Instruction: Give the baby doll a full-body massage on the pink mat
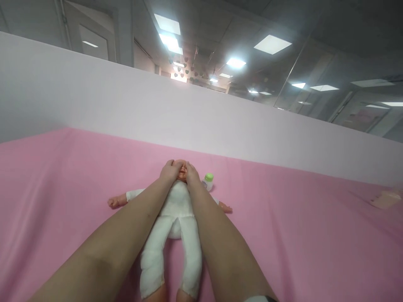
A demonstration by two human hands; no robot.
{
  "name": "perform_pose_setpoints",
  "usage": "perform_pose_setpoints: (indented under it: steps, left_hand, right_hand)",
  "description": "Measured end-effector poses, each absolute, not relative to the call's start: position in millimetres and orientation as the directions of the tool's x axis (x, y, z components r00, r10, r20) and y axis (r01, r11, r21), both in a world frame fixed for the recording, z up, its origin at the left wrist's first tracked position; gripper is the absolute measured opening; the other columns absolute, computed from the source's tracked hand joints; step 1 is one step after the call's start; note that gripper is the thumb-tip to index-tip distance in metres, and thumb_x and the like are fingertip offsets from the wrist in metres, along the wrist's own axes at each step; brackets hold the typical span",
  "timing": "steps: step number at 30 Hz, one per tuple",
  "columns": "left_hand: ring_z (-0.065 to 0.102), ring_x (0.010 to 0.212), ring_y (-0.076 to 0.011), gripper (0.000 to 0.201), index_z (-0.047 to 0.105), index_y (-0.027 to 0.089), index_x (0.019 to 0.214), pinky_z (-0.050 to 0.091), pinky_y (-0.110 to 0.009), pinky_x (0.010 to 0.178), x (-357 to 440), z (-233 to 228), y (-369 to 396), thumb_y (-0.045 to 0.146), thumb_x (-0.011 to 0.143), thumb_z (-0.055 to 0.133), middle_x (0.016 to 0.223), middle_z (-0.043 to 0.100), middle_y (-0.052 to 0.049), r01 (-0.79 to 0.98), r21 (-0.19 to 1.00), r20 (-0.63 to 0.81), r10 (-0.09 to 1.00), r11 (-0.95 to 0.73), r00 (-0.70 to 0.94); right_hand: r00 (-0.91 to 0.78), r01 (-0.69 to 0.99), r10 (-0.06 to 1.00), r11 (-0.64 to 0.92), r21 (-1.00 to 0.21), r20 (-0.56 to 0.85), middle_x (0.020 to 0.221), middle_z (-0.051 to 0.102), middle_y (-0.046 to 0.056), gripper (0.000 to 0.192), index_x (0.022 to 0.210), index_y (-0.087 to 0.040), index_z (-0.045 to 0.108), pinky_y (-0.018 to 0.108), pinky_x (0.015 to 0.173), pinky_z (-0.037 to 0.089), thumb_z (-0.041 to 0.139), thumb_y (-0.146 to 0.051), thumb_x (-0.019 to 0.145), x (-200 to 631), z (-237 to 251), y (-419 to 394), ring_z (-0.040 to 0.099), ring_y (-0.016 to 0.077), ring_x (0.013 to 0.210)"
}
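A baby doll [179,201] with a soft white body lies on its back on a pink sheet [302,235], its arms spread and its legs toward me. My left hand [171,170] cups one side of the doll's head, thumb over the forehead. On the other side, my right hand [191,171] curves round the head in the same way. Between the two hands part of the doll's face shows; most of the fingers are hidden behind the head. Just right of my right wrist stands a small clear bottle [208,182] with a green cap.
Behind the doll runs a low white wall [189,117], with glass panels above it. A pale beige item [385,199], blurred, lies at the far right of the sheet. Folds crease the sheet on both sides.
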State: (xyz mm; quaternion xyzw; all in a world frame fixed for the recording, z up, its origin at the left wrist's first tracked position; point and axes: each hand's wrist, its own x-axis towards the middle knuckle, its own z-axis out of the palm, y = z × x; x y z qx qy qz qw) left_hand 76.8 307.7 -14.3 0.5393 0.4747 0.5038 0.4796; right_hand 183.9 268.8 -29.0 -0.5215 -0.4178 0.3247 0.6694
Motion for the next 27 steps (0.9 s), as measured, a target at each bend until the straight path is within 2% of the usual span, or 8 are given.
perform_pose_setpoints:
  steps: [3, 6, 10, 13, 16, 20, 23, 27]
  left_hand:
    - [0.061, 0.126, -0.0331, 0.063, 0.061, 0.019, 0.131, 0.046, -0.042, 0.106, 72, -33, 309, 0.045, 0.076, 0.075, 0.134, 0.066, -0.016, -0.067, 0.993, 0.107, 0.988, -0.100, 0.113]
    - [0.066, 0.117, -0.0270, 0.066, 0.054, 0.020, 0.142, 0.051, -0.038, 0.102, 63, -45, 308, 0.045, 0.083, 0.069, 0.133, 0.066, -0.014, -0.153, 0.984, 0.123, 0.976, -0.096, 0.178]
    - [0.064, 0.121, -0.0270, 0.070, 0.053, 0.022, 0.144, 0.048, -0.039, 0.106, 57, -53, 307, 0.045, 0.081, 0.074, 0.137, 0.064, -0.011, -0.243, 0.964, 0.167, 0.961, -0.112, 0.219]
    - [0.060, 0.127, -0.0279, 0.069, 0.055, 0.024, 0.143, 0.044, -0.039, 0.110, 56, -56, 308, 0.045, 0.081, 0.075, 0.141, 0.062, -0.010, -0.224, 0.963, 0.205, 0.951, -0.153, 0.232]
    - [0.060, 0.127, -0.0278, 0.067, 0.056, 0.025, 0.143, 0.044, -0.039, 0.110, 57, -56, 310, 0.046, 0.081, 0.073, 0.141, 0.062, -0.010, -0.158, 0.971, 0.210, 0.953, -0.178, 0.219]
    - [0.063, 0.123, -0.0276, 0.062, 0.059, 0.025, 0.138, 0.046, -0.038, 0.106, 62, -53, 312, 0.046, 0.081, 0.071, 0.134, 0.067, -0.009, -0.074, 0.985, 0.164, 0.969, -0.153, 0.183]
    - [0.064, 0.120, -0.0278, 0.060, 0.062, 0.023, 0.135, 0.047, -0.037, 0.104, 64, -51, 312, 0.047, 0.081, 0.070, 0.131, 0.069, -0.010, -0.045, 0.991, 0.133, 0.976, -0.127, 0.172]
    - [0.061, 0.125, -0.0291, 0.059, 0.064, 0.024, 0.133, 0.045, -0.038, 0.106, 63, -51, 313, 0.046, 0.079, 0.072, 0.133, 0.068, -0.010, -0.056, 0.992, 0.118, 0.979, -0.110, 0.166]
  right_hand:
    - [0.479, -0.057, 0.860, 0.233, -0.971, 0.178, 0.134, 0.064, 0.008, 0.058, 0.132, -0.024, 0.058, 0.044, 0.105, 0.048, 0.059, -0.058, 0.084, 182, -48, 273, 0.061, 0.0265, 0.125]
    - [0.476, -0.092, 0.864, 0.236, -0.967, 0.165, 0.143, 0.059, 0.004, 0.064, 0.138, -0.028, 0.054, 0.038, 0.111, 0.044, 0.068, -0.050, 0.079, 184, -59, 267, 0.056, 0.0229, 0.131]
    - [0.443, -0.126, 0.875, 0.277, -0.953, 0.195, 0.151, 0.052, 0.001, 0.068, 0.141, -0.029, 0.053, 0.037, 0.116, 0.037, 0.070, -0.038, 0.075, 187, -59, 259, 0.049, 0.0224, 0.138]
    - [0.416, -0.142, 0.880, 0.313, -0.939, 0.230, 0.153, 0.049, 0.000, 0.070, 0.142, -0.029, 0.053, 0.036, 0.116, 0.038, 0.068, -0.032, 0.074, 186, -53, 254, 0.047, 0.0225, 0.138]
    - [0.417, -0.119, 0.886, 0.274, -0.954, 0.203, 0.143, 0.057, 0.002, 0.069, 0.142, -0.029, 0.052, 0.037, 0.110, 0.045, 0.068, -0.035, 0.075, 183, -47, 251, 0.056, 0.0237, 0.128]
    - [0.481, -0.067, 0.872, 0.145, -0.987, 0.095, 0.126, 0.066, 0.004, 0.071, 0.138, -0.029, 0.053, 0.038, 0.096, 0.054, 0.077, -0.045, 0.073, 182, -41, 253, 0.067, 0.0237, 0.108]
    - [0.489, -0.074, 0.871, 0.083, -0.994, 0.036, 0.116, 0.070, 0.003, 0.075, 0.134, -0.029, 0.054, 0.038, 0.090, 0.057, 0.082, -0.051, 0.068, 184, -40, 257, 0.070, 0.0231, 0.098]
    - [0.476, -0.101, 0.879, 0.089, -0.991, 0.030, 0.108, 0.073, 0.002, 0.074, 0.130, -0.029, 0.057, 0.039, 0.088, 0.058, 0.085, -0.052, 0.066, 187, -42, 260, 0.071, 0.0235, 0.096]
